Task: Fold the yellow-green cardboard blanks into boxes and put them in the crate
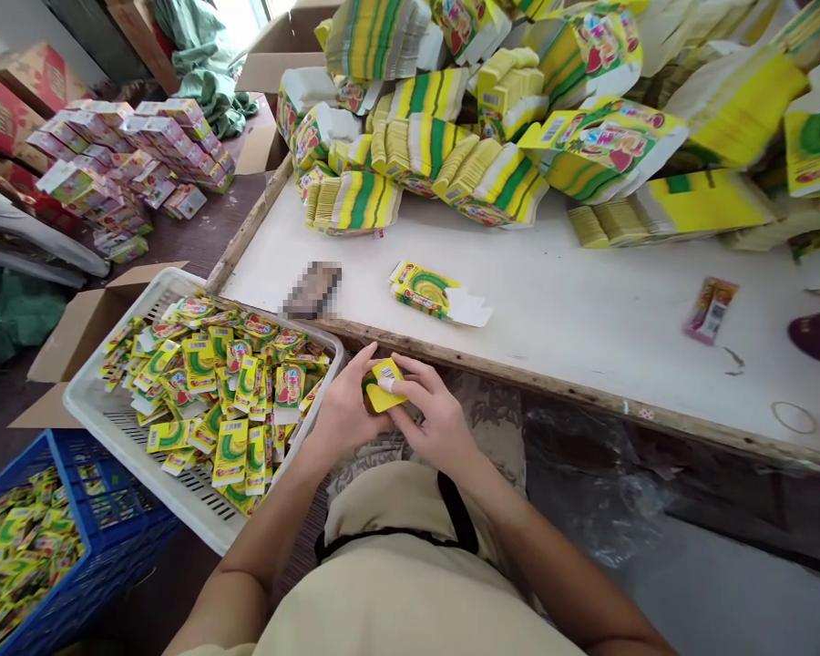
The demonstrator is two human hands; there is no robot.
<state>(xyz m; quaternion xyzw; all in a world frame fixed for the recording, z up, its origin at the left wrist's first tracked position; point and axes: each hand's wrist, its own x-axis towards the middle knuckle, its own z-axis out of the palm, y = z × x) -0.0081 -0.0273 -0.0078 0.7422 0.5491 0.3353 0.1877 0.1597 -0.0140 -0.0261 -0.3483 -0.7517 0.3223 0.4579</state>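
Just off the table's front edge, both of my hands grip one small yellow and green carton (387, 386) with a barcode on its end panel. My left hand (345, 405) wraps the carton's left side. On the other side, my right hand (437, 410) has its fingers pressed against the carton near the barcode; a white covering shows on one fingertip. An unfolded carton (437, 293) lies on the white table (553, 301) ahead, its white flaps open to the right. Many similar cartons (232, 451) fill the white plastic basket (82, 387) by my left arm.
Stacks of flat yellow cartons (424, 146) line the table's back. A wrapped sachet (711, 312) and a rubber band (794, 417) lie to the right. A blue crate (127, 519) stands lower left, and pink boxes (137, 155) are piled on the floor. A person's leg (27, 223) shows at far left.
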